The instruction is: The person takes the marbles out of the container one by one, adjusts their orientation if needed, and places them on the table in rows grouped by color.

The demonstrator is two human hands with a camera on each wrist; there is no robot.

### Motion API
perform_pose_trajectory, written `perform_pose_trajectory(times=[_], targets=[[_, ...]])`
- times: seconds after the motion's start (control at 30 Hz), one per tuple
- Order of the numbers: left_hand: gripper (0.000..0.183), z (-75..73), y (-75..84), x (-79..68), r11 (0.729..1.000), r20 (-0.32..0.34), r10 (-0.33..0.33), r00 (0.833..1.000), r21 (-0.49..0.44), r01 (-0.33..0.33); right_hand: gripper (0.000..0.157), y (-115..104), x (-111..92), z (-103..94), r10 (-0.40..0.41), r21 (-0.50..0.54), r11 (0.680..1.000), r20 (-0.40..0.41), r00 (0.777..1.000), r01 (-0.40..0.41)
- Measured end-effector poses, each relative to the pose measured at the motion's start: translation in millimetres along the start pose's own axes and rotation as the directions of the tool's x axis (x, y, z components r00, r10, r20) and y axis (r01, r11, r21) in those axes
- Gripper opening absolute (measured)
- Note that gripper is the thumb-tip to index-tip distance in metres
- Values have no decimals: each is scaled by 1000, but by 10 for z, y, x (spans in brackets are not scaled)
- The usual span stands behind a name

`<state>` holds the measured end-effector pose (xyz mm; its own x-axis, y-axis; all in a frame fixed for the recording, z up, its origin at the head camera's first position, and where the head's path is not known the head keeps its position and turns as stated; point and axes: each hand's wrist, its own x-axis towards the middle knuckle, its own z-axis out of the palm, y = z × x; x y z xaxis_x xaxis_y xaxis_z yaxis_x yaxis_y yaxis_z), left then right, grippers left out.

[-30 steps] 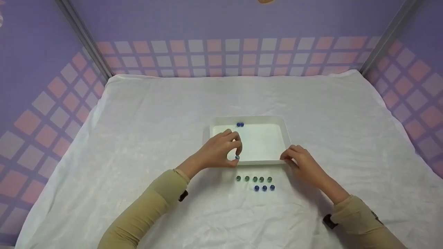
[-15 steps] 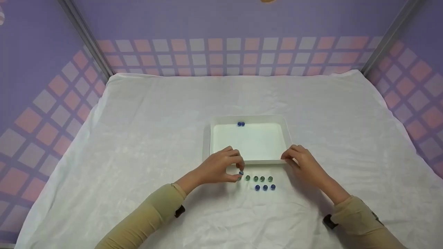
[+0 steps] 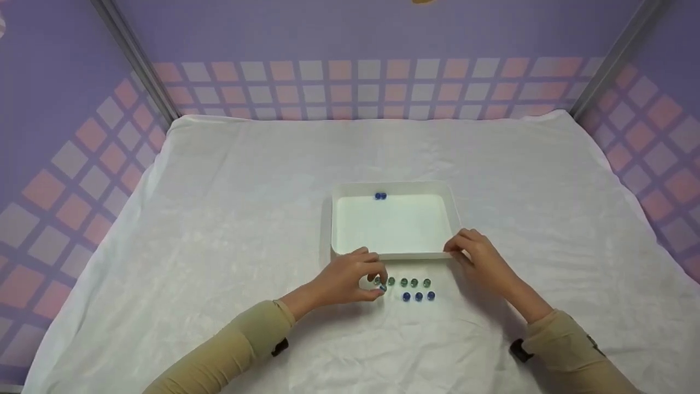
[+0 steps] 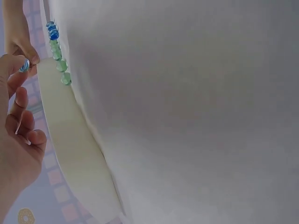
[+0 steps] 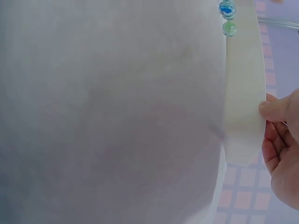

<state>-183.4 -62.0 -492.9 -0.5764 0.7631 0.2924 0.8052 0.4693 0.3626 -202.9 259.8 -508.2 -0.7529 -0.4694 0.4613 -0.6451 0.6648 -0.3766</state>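
Observation:
My left hand (image 3: 347, 280) pinches a blue marble (image 3: 383, 288) between thumb and forefinger, just in front of the white tray (image 3: 394, 255). In the left wrist view the pinched marble (image 4: 24, 66) looks clear with blue swirls. Beside that hand lies a row of several green marbles (image 3: 403, 282), with three blue marbles (image 3: 419, 296) in a shorter row nearer me. With thumb and fingers, my right hand (image 3: 476, 254) grips the tray's front right corner; in the right wrist view the thumb presses the outside of the tray wall (image 5: 245, 93). Two dark blue marbles (image 3: 380, 196) sit inside the tray against its back wall.
A wrinkled white cloth (image 3: 246, 191) covers the table. Purple panels with pink and white squares (image 3: 339, 90) enclose the back and both sides, joined by grey metal posts (image 3: 136, 63).
My left hand has moved from above the tray's front edge toward me, carrying the marble down to the left end of the rows. The right hand stays on the tray corner.

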Motion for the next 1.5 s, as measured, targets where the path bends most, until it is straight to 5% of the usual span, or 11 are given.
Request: perform_pose_trajectory(times=[0.57, 1.5], targets=[[13, 208, 112, 23, 984, 60, -175, 983, 12, 175, 19, 9, 5, 28, -5, -8, 1000, -18, 1000, 5], [10, 320, 161, 31, 981, 60, -181, 982, 89, 175, 18, 0, -8, 4, 5, 6, 1000, 6, 1000, -5]])
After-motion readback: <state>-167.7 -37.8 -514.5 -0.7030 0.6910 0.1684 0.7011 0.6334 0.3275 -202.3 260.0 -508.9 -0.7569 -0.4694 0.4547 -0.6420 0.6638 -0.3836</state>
